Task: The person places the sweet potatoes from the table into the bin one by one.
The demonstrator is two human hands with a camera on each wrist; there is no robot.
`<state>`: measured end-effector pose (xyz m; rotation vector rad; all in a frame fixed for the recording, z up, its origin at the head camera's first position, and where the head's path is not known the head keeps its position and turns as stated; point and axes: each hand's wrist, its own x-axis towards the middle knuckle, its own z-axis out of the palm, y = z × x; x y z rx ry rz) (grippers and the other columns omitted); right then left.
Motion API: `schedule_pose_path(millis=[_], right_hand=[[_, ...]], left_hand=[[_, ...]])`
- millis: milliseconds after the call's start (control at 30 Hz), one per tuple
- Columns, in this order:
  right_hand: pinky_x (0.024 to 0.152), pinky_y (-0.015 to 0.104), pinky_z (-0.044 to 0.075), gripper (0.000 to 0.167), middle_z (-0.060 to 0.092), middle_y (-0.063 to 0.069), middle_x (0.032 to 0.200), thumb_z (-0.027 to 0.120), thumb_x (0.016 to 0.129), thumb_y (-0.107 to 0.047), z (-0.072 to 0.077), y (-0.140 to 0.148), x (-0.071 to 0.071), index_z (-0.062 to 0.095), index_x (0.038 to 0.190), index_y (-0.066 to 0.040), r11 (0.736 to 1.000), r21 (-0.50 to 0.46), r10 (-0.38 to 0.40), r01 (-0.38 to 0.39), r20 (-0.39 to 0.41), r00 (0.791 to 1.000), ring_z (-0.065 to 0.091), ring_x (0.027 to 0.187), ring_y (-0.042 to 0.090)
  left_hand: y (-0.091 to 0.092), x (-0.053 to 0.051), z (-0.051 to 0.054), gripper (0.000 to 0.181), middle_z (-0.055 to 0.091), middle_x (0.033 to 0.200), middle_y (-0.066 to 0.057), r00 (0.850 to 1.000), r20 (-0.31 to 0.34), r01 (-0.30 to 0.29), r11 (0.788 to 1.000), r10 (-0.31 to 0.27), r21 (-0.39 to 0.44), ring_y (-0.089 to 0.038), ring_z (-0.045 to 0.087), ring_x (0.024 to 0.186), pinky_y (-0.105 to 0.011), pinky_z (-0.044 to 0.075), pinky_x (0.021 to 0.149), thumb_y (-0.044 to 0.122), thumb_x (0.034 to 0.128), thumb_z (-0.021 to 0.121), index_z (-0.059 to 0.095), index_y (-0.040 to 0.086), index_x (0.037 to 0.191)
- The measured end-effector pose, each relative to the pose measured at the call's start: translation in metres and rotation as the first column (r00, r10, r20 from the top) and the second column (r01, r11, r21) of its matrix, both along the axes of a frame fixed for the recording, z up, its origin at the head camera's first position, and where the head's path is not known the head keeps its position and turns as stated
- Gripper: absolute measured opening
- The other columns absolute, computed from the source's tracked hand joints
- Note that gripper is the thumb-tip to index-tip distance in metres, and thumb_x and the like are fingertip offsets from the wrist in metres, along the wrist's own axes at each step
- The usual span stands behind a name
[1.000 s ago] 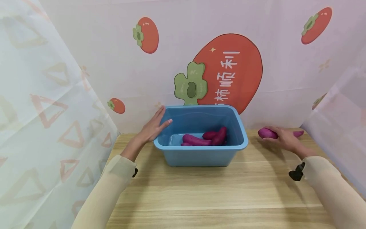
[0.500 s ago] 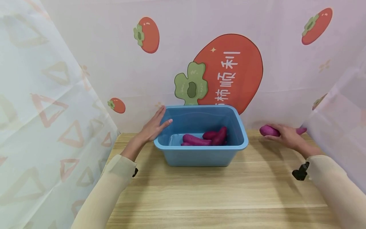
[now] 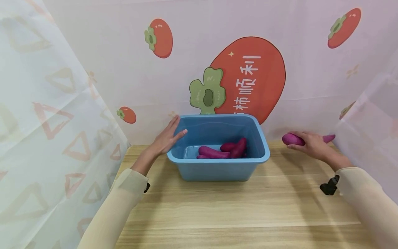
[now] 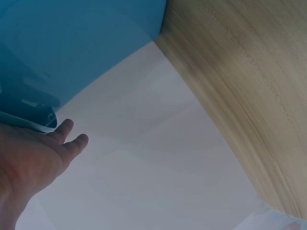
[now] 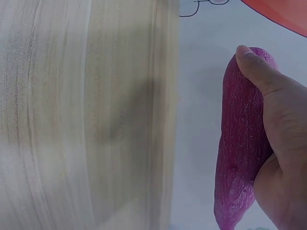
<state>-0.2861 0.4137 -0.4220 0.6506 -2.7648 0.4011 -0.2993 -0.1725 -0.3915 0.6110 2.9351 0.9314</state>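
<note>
My right hand (image 3: 314, 145) grips a long purple sweet potato (image 5: 240, 139), thumb along its near side in the right wrist view. Its thick rounded end points left and its thin tail sticks out to the right of the hand. The sweet potato appears held just above the back right of the table. My left hand (image 3: 166, 139) rests on the left rim of a blue plastic bin (image 3: 217, 169), its fingers extended and its thumb over the inside. In the bin lie several sweet potatoes (image 3: 214, 152), partly hidden by the front wall.
The bin stands at the back middle of the wooden table (image 3: 230, 211). Behind it hangs a pale cloth wall (image 3: 102, 69) printed with persimmons, and similar sheets close off the left and right sides. The right sheet (image 3: 367, 138) is near the sweet potato's tail.
My right hand has raised the sweet potato slightly and shifted a little to the right with it. The left hand, the bin and its contents stay in place.
</note>
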Motion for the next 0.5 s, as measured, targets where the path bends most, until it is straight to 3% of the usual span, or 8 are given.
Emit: schedule_pose_path(millis=[333, 500], right_hand=[[0.066, 0.037, 0.043, 0.056, 0.073, 0.025, 0.114, 0.087, 0.089, -0.027, 0.013, -0.008, 0.001, 0.065, 0.136, -0.004, 1.0, 0.026, -0.008, 0.007, 0.041, 0.999, 0.065, 0.086, 0.032], [0.073, 0.043, 0.045, 0.059, 0.072, 0.025, 0.118, 0.085, 0.091, -0.032, 0.023, -0.013, 0.003, 0.065, 0.139, -0.004, 0.998, 0.047, -0.032, 0.028, 0.086, 0.996, 0.067, 0.094, 0.035]], left_hand=[[0.002, 0.001, 0.001, 0.089, -0.002, 0.18, -0.007, 1.0, 0.007, -0.009, 1.0, 0.009, 0.006, -0.034, 0.004, 0.165, -0.069, 0.018, 0.125, 0.062, 0.1068, 0.037, 0.001, 0.012, 0.171], [0.002, 0.001, 0.001, 0.089, -0.003, 0.18, -0.007, 1.0, 0.013, -0.014, 1.0, 0.014, 0.002, -0.034, 0.003, 0.165, -0.07, 0.018, 0.125, 0.062, 0.1064, 0.038, 0.001, 0.013, 0.171]])
